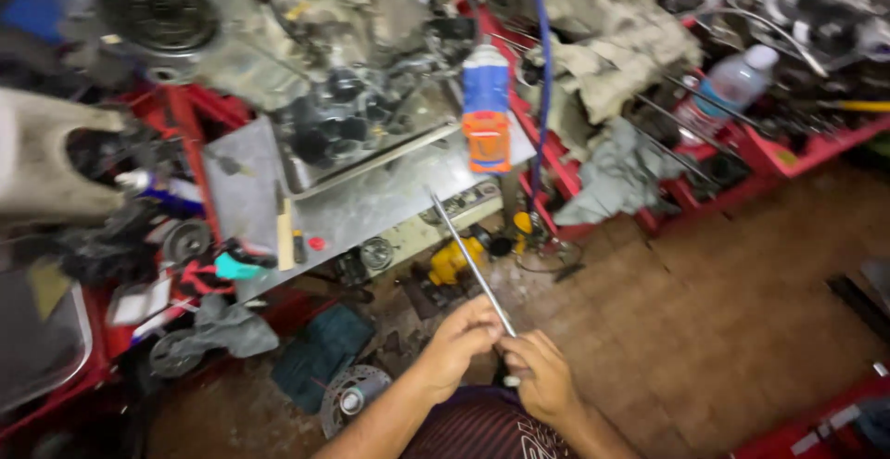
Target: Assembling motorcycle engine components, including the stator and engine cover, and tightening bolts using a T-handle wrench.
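My left hand (pixel 461 338) and my right hand (pixel 538 376) meet at the bottom centre, above my knee. Both grip the near end of a long thin metal rod (pixel 468 255), which slants up and away toward a grey metal work tray (pixel 371 204). My left hand pinches the rod from the left. Slightly lower, my right hand closes around the rod's end, where a small white tip shows. On the tray stand a dark engine part (pixel 329 121) and a blue and orange spray can (pixel 486 111), lying tilted.
Red tool trays (pixel 788 153) line the top right, with a plastic bottle (pixel 732 83) and grey rags (pixel 616 176). A yellow tool (pixel 451 260), a brake disc (pixel 352 394) and more rags lie on the brown tiled floor (pixel 723 311). Engine parts crowd the left.
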